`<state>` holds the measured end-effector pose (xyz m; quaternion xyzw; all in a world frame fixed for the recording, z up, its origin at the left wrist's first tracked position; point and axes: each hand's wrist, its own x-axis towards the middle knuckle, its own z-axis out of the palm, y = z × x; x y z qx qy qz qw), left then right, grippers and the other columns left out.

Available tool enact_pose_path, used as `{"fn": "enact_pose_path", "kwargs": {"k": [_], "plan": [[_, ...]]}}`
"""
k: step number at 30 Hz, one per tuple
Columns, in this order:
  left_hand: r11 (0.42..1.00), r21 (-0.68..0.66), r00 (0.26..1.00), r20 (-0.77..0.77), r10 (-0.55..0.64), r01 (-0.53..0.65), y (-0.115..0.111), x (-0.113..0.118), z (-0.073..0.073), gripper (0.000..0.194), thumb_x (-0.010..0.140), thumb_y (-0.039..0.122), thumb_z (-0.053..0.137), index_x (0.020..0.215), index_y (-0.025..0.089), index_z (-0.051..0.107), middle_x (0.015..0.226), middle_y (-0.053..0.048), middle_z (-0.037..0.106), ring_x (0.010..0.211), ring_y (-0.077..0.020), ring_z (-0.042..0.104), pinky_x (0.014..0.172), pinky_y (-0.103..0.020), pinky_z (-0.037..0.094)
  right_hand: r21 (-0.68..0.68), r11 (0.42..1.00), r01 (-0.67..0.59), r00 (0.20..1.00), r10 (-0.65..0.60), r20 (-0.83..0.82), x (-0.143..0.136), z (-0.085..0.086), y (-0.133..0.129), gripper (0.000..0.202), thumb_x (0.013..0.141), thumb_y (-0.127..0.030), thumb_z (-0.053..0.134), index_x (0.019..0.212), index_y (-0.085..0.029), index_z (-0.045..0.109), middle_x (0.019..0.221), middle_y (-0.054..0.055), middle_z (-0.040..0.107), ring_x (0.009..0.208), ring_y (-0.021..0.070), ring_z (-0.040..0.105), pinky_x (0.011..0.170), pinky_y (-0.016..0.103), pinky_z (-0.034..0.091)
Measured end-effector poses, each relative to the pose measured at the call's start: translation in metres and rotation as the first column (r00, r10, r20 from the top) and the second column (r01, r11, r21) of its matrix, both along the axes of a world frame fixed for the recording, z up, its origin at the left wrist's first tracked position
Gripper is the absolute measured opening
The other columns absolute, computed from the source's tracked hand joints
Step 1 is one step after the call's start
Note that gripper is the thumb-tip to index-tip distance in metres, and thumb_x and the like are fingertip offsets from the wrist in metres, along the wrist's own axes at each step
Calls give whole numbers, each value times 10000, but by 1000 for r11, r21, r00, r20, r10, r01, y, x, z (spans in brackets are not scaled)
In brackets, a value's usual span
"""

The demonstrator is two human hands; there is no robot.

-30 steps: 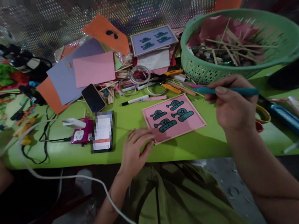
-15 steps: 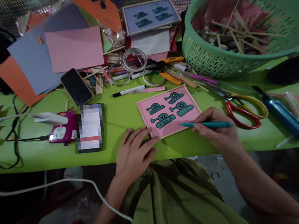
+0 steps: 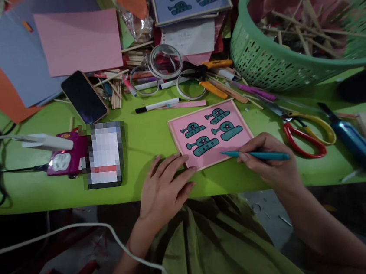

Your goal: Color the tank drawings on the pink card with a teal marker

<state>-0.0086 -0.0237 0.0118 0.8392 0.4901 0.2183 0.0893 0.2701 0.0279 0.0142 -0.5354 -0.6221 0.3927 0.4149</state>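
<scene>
A pink card (image 3: 198, 133) with a pale stick frame lies on the green table, bearing several teal tank shapes outlined in dark ink. My right hand (image 3: 269, 163) grips a teal marker (image 3: 266, 155), its tip at the lower right part of the card. My left hand (image 3: 166, 184) lies spread out, fingertips on the card's lower left edge. Above the card are a black-and-white marker (image 3: 157, 105) and a pink paper strip (image 3: 188, 104).
A green basket (image 3: 280, 68) of sticks stands at the back right. Scissors (image 3: 304, 139) and a blue cutter (image 3: 360, 144) lie to the right. Left are a dark phone (image 3: 84, 97), a second, blurred-out phone (image 3: 104, 154) and a purple power strip (image 3: 64, 160). A blue framed card (image 3: 191, 12) rests behind.
The view has tilted down and moved closer, so the things at the back sit higher. Both hands keep nearly the same places on the card, and the marker stays in my right hand.
</scene>
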Motion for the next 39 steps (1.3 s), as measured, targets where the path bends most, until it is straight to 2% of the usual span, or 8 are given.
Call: {"fn": "enact_pose_path", "kwargs": {"k": [7, 13, 16, 22, 32, 39], "plan": [[1000, -8, 1000, 4, -2, 2, 0, 0, 1, 260, 1026, 311, 588, 1247, 297, 725, 1381, -25, 722, 1278, -259, 666, 1167, -559, 461, 14, 1000, -8, 1000, 7, 21, -4, 4, 1, 225, 844, -402, 823, 774, -259, 664, 640, -14, 661, 515, 149, 622, 448, 270, 445], [1000, -27, 1000, -11, 2, -2, 0, -1, 2, 262, 1015, 311, 602, 1243, 304, 729, 1378, -28, 723, 1290, -256, 661, 1186, -546, 449, 9, 998, 55, 998, -56, 18, -3, 4, -1, 292, 847, -507, 812, 774, -272, 656, 606, -16, 652, 451, 143, 556, 391, 282, 405], [999, -39, 1000, -13, 0, -1, 0, -1, 2, 272, 1008, 305, 609, 1255, 311, 723, 1386, -25, 720, 1296, -254, 657, 1190, -548, 445, 4, 998, 70, 997, -70, 12, -3, 3, -1, 304, 842, -528, 816, 774, -275, 661, 603, -15, 646, 469, 151, 574, 399, 284, 418], [999, -43, 1000, -4, 0, 0, 0, 0, 2, 269, 1005, 282, 613, 1247, 302, 728, 1390, -26, 718, 1303, -255, 652, 1204, -541, 428, -8, 999, 32, 999, -33, -16, -4, 4, 1, 261, 839, -472, 830, 787, -271, 673, 638, -9, 663, 510, 161, 620, 429, 284, 445], [999, -44, 1000, -5, 1, -1, 0, -1, 2, 272, 1003, 284, 613, 1250, 308, 725, 1398, -21, 714, 1300, -257, 653, 1200, -548, 431, -17, 1000, 13, 1000, -13, -2, -1, 5, -1, 186, 835, -340, 807, 760, -271, 651, 624, -16, 684, 459, 160, 610, 401, 287, 431], [999, -44, 1000, -8, 1, -2, 0, -1, 2, 286, 996, 267, 615, 1257, 310, 723, 1395, -23, 716, 1297, -262, 656, 1187, -553, 447, -51, 998, -22, 999, 20, -30, 0, 5, -1, 152, 815, -293, 813, 776, -268, 668, 681, -4, 712, 519, 174, 654, 443, 290, 485]]}}
